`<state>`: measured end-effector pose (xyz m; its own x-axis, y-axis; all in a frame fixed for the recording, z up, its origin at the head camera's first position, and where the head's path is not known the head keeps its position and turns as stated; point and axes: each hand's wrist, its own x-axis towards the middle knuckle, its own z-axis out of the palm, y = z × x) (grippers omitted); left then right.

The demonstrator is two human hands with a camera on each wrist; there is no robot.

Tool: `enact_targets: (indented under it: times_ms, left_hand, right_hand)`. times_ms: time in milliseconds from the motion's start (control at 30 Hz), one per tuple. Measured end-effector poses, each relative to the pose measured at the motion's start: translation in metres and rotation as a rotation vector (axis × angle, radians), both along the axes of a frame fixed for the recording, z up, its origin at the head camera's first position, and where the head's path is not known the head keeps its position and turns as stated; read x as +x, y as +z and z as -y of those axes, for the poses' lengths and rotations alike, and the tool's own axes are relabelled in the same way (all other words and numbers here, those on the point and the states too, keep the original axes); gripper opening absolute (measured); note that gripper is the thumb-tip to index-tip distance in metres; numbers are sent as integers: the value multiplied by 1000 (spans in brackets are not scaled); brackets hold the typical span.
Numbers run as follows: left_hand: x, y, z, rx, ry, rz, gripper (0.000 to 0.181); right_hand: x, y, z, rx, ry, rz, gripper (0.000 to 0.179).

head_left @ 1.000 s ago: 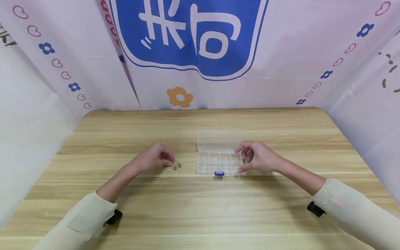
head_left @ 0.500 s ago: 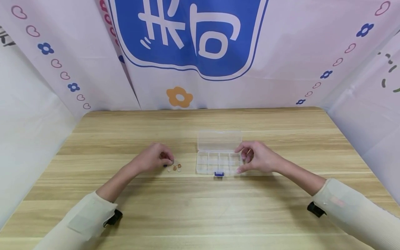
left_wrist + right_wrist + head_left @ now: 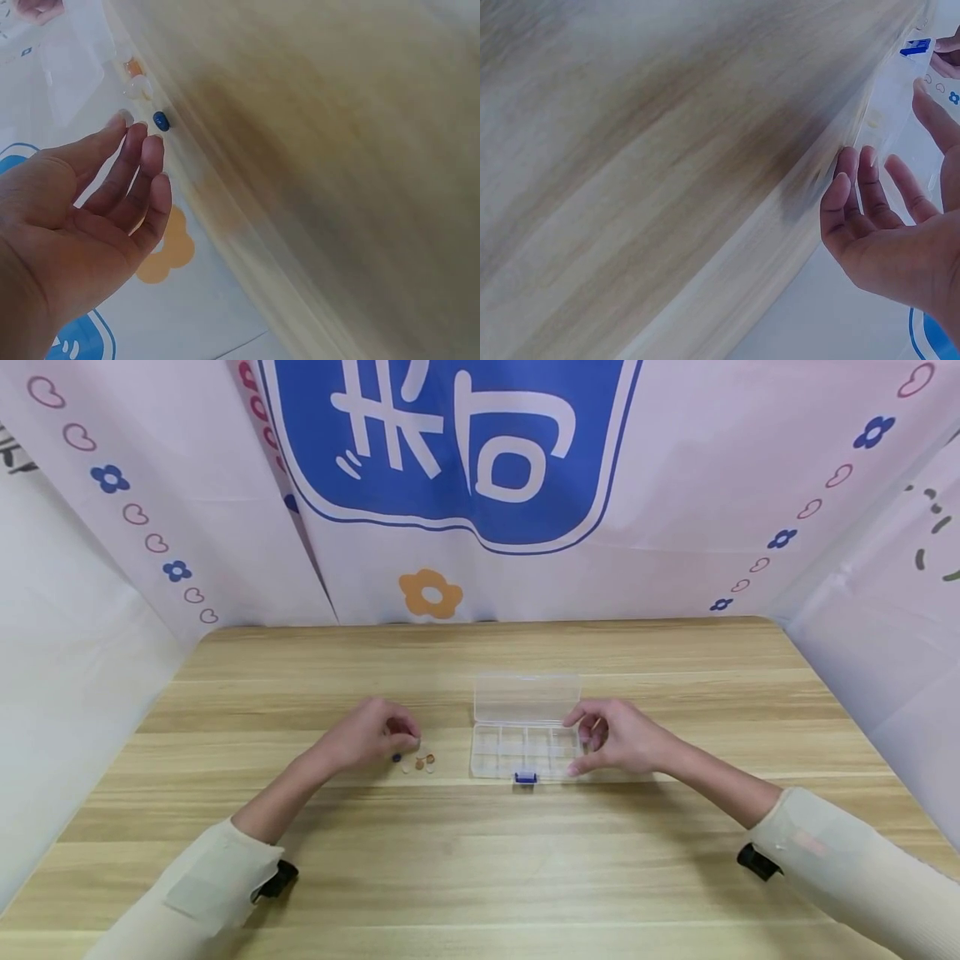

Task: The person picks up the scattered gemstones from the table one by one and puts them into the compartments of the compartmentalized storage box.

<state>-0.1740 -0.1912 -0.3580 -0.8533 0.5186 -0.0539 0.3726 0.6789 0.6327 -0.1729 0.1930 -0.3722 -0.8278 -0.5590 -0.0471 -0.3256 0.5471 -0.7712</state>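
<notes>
My left hand [image 3: 369, 735] pinches a small translucent bead [image 3: 127, 118] between thumb and index fingertip, just above the table. Below its fingertips lies a dark blue bead [image 3: 161, 121]. Close by are several more small beads, among them an orange bead [image 3: 420, 764] and a clear bead [image 3: 406, 769]. To the right, a clear plastic compartment box [image 3: 513, 749] lies with its lid [image 3: 527, 698] raised at the back and a blue latch [image 3: 526, 777] at the front. My right hand [image 3: 622, 737] grips the box's right end, thumb at the front corner and index finger at the back corner.
The wood-grain table [image 3: 480, 877] reaches back to a printed white curtain [image 3: 675, 485] with a blue sign. More white cloth [image 3: 82, 693] hangs along the left side. A black strap piece [image 3: 276, 881] sits under the left sleeve.
My left fingertips have lifted slightly from the table with the translucent bead, and the blue bead beneath them now shows fully. The right hand and the box stay in place.
</notes>
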Motion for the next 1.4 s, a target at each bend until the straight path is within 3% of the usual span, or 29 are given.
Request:
enact_targets:
  times_ms: [333, 833, 1400]
  left_hand:
    - [-3, 4, -7, 25, -18, -75, 4]
    - [-4, 8, -27, 156, -33, -34, 4]
    - [-8, 13, -48, 181, -32, -55, 5]
  right_hand:
    - [0, -1, 0, -7, 2, 2, 57]
    - [0, 0, 0, -29, 4, 9, 56]
    - [1, 2, 0, -30, 6, 23, 56]
